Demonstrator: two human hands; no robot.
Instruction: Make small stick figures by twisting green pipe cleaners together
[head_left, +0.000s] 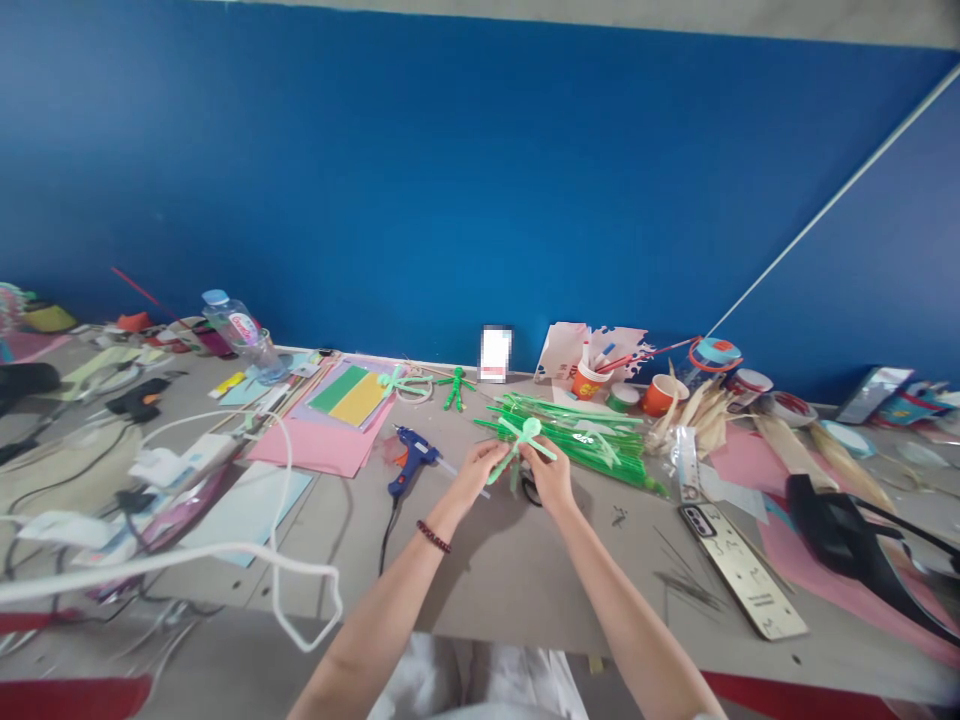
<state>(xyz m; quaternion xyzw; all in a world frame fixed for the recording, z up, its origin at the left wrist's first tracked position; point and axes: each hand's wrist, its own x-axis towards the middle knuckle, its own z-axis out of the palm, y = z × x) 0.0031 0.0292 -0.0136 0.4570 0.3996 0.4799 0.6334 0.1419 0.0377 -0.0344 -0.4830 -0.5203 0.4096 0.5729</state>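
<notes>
A light-green pipe-cleaner figure [529,432] with a round head and thin limbs is held above the grey table. My left hand [478,468] pinches it on the left side, beside a limb that slants down. On the other side, my right hand [550,474] has its fingers closed round the figure just under the head. Partly hidden below the right hand lie black-handled scissors [531,490]. Behind the hands stands a darker green pipe-cleaner figure [456,388], and another pale green one [394,380] lies to its left. Green pipe cleaners [600,450] in plastic lie right of my hands.
A blue glue gun [411,458] lies left of my hands, its cord running to the front edge. Pink paper [330,445], a water bottle [244,335] and white cables [281,560] are further left. A phone [742,570] and paper cups [664,393] are at the right.
</notes>
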